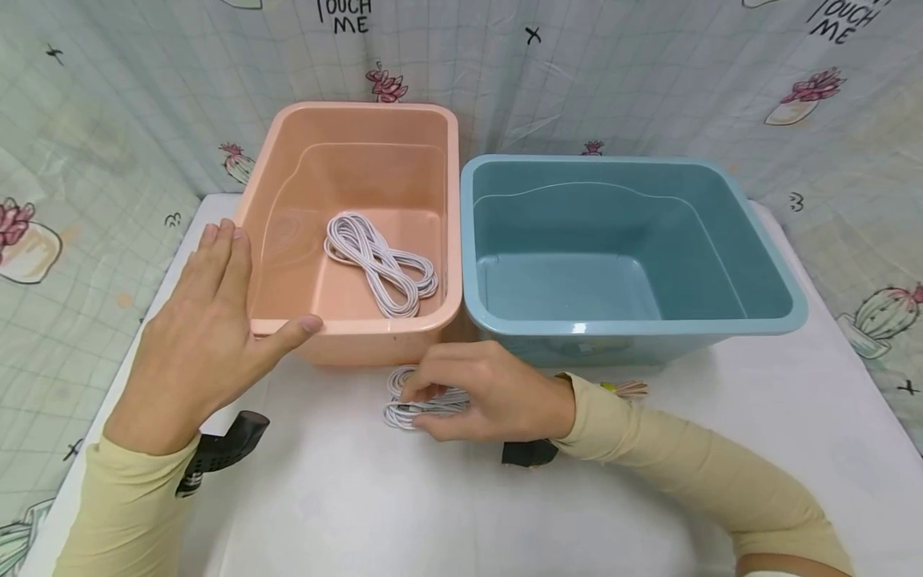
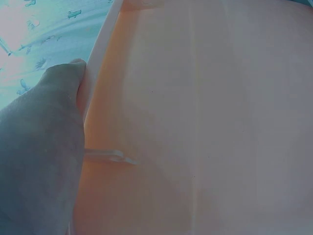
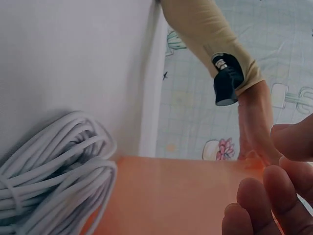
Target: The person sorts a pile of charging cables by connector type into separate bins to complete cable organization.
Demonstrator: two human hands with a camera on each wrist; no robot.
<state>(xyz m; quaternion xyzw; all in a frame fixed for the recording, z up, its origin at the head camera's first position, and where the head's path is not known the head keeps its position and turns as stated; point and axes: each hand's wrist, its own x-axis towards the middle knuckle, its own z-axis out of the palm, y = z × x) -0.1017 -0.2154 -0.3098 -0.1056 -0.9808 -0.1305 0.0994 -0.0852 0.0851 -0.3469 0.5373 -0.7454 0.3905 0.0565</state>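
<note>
A coiled bundle of white cable [image 1: 395,417] lies on the table before the peach bin [image 1: 453,200]. My right hand [image 1: 497,393] hovers over this bundle, its thumb and bent fingers apart on either side in the head view. In the right wrist view, the fingers [image 3: 276,191] stand off from the cable coils [image 3: 58,171]. My left hand [image 1: 198,328] rests at the bin's front left corner, fingers straight along the side rim and thumb stretched across the front rim. Another white cable bundle [image 1: 378,260], looped in a figure eight, lies inside the peach bin.
A blue bin [image 1: 634,327] stands directly right of the peach one. Partly behind the right sleeve lies a small bunch of tan strands [image 1: 630,389] with a yellow piece. Black devices sit at both wrists. A patterned curtain [image 1: 534,88] hangs behind the white table [image 1: 360,497].
</note>
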